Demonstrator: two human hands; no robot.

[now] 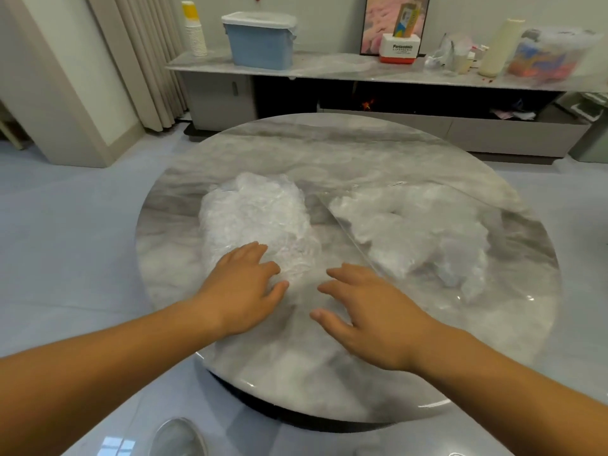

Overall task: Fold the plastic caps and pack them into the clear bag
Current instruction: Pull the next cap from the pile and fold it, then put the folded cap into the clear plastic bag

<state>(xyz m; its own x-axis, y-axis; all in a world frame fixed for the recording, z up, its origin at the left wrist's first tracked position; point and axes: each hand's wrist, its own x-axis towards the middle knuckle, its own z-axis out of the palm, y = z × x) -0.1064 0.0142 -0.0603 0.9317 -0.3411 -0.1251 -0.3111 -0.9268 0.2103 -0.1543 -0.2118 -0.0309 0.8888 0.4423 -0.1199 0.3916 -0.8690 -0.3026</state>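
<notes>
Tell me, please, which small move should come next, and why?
Probably close the left hand on one cap at the near edge of the loose pile of caps; its fingers already rest there, and both hands, like the right hand, are open and empty.

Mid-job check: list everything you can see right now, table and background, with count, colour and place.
round table: one, grey marble, centre
loose plastic caps: one crumpled pile, translucent white, table left of centre
clear bag: one, transparent with white caps inside, table right
sideboard: one, grey marble top, along the far wall
storage bin: one, blue with white lid, on sideboard
paper cups: one stack, white with yellow top, sideboard left end
small box: one, white and red, on sideboard
roll: one, cream, sideboard right
bag of coloured items: one, clear, sideboard far right
left hand: open, fingers on the near edge of the caps pile
right hand: open, spread, empty, beside the bag's near edge
</notes>
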